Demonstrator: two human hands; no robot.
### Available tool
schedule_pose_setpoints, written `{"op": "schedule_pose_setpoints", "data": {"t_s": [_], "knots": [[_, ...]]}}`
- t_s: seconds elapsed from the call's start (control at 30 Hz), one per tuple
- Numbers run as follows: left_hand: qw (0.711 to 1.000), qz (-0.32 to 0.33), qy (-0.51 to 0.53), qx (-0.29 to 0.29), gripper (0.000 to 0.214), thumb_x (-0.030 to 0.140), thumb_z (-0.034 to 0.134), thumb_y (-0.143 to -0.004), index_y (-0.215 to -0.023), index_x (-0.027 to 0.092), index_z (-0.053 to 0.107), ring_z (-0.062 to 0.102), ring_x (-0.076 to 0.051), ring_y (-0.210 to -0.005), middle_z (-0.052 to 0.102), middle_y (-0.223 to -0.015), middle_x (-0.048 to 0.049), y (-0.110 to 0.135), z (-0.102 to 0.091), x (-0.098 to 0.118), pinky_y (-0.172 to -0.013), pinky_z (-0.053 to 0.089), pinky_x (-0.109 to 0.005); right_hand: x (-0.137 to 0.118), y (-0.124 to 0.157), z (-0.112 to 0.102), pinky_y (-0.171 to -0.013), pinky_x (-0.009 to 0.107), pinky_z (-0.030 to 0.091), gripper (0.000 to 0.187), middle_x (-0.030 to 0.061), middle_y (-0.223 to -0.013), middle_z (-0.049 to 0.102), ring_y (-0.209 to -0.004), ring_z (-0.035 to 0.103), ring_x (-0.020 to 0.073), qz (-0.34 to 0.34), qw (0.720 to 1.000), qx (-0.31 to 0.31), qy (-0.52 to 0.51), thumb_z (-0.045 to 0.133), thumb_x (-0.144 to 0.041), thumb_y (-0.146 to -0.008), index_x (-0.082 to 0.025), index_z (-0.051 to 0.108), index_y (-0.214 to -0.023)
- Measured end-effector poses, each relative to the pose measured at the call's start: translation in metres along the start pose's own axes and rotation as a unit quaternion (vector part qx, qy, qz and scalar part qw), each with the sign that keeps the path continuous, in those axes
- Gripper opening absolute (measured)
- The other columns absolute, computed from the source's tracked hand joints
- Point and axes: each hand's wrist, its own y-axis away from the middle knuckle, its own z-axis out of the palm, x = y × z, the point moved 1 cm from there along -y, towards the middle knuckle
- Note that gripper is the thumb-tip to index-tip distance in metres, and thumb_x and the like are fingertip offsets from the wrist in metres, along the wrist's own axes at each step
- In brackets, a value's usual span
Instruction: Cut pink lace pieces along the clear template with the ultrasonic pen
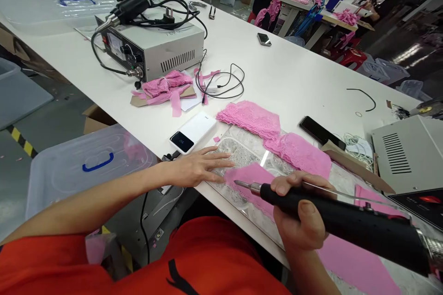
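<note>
My left hand point(195, 168) lies palm down with its fingers spread on a clear patterned plate point(238, 151) at the table's near edge. Its fingertips are beside a flat piece of pink fabric point(254, 175), perhaps touching its left edge. My right hand point(304, 214) grips a thick black handpiece point(346, 214) with a pointed metal tip. The tip is over the pink piece, close to my left fingers; I cannot tell whether it touches. Two stacks of pink lace, one farther back point(251, 117) and one to the right point(304, 153), lie beyond the plate.
A white power bank point(194, 131) stands left of the plate. Behind it are a grey control box point(155, 46), a bundle of pink strips point(168, 85) and a looped cable point(230, 85). A black phone point(320, 131) and another grey box point(411, 152) are at right. Co-workers sit behind.
</note>
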Motion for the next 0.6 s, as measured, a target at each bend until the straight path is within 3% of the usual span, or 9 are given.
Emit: {"op": "schedule_pose_setpoints", "data": {"t_s": [0.23,0.43,0.6], "knots": [[0.999,0.016,-0.005,0.029,0.036,0.003,0.046,-0.090,-0.116,0.018,0.065,0.029,-0.025,-0.143,0.046,-0.146,-0.0128,0.002,0.002,-0.001,-0.116,0.028,-0.049,-0.003,0.001,-0.005,-0.057,0.031,0.050,0.021,-0.0012,-0.084,0.059,-0.059,0.055,0.0103,0.009,1.000,0.001,-0.006,0.061,-0.025,-0.075,-0.022,0.062,-0.096],[1.000,0.012,0.005,0.001,0.032,0.012,0.045,-0.095,-0.120,0.018,0.062,0.032,-0.024,-0.142,0.053,-0.140,-0.0109,0.003,0.003,0.001,-0.118,0.026,-0.048,-0.005,0.001,-0.013,-0.055,0.031,0.048,0.020,-0.0004,-0.084,0.058,-0.060,0.055,0.0106,0.011,1.000,0.006,-0.010,0.062,-0.026,-0.075,-0.020,0.061,-0.094],[0.999,0.037,-0.018,0.000,0.033,0.013,0.042,-0.096,-0.124,0.016,0.060,0.032,-0.026,-0.142,0.053,-0.140,-0.0095,0.006,0.004,0.000,-0.120,0.023,-0.048,0.000,-0.001,-0.004,-0.057,0.031,0.049,0.020,-0.0006,-0.084,0.057,-0.059,0.054,0.0101,0.007,1.000,0.001,-0.006,0.063,-0.029,-0.076,-0.022,0.060,-0.095]]}}
